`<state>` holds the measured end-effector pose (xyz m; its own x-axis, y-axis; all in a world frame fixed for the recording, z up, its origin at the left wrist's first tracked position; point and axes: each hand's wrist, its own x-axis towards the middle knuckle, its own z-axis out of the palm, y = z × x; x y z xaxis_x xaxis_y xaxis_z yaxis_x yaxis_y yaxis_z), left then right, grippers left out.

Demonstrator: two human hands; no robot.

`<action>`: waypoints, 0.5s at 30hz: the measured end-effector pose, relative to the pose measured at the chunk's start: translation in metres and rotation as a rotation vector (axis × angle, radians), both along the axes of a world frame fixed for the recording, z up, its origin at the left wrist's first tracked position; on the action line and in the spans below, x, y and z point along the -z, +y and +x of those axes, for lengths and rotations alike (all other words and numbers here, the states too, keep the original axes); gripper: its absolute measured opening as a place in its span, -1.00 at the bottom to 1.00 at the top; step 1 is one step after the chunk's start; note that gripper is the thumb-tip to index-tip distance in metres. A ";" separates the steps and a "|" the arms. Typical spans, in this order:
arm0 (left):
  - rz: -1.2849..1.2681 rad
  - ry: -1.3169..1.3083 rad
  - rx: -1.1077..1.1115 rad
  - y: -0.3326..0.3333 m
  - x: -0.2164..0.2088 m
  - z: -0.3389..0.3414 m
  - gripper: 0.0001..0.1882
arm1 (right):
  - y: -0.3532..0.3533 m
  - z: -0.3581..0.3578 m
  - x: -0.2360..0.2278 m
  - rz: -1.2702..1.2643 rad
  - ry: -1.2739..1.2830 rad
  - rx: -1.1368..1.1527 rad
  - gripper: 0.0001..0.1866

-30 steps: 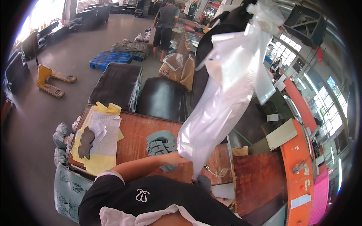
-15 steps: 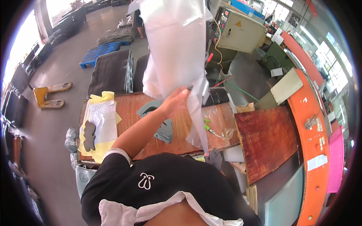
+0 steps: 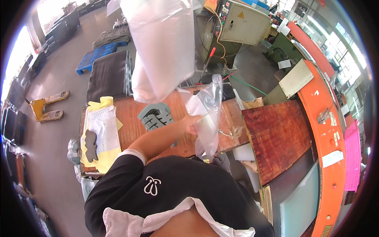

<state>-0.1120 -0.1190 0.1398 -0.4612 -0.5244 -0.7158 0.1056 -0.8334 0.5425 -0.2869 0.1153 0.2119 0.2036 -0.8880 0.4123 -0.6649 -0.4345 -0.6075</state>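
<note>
Your left hand has dropped from overhead to just above the wooden table, fingers pinching the clear plastic bag beside the grey rubber parts; your right hand is out of view.

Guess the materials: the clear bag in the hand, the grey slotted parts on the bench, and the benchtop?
Clear crinkled bag, pinched by the left hand: thin plastic film, glossy; see-through, with shiny creases. Grey slotted parts: matte, probably moulded rubber or foam, though the look leaves that open. Reddish-brown benchtop: looks like wood or laminated board, worn, with a dull sheen.
</note>
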 end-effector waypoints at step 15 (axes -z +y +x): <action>-1.591 -0.732 1.274 0.087 -0.124 -0.031 -0.74 | -0.081 -0.051 -0.039 0.631 -1.441 0.192 -0.50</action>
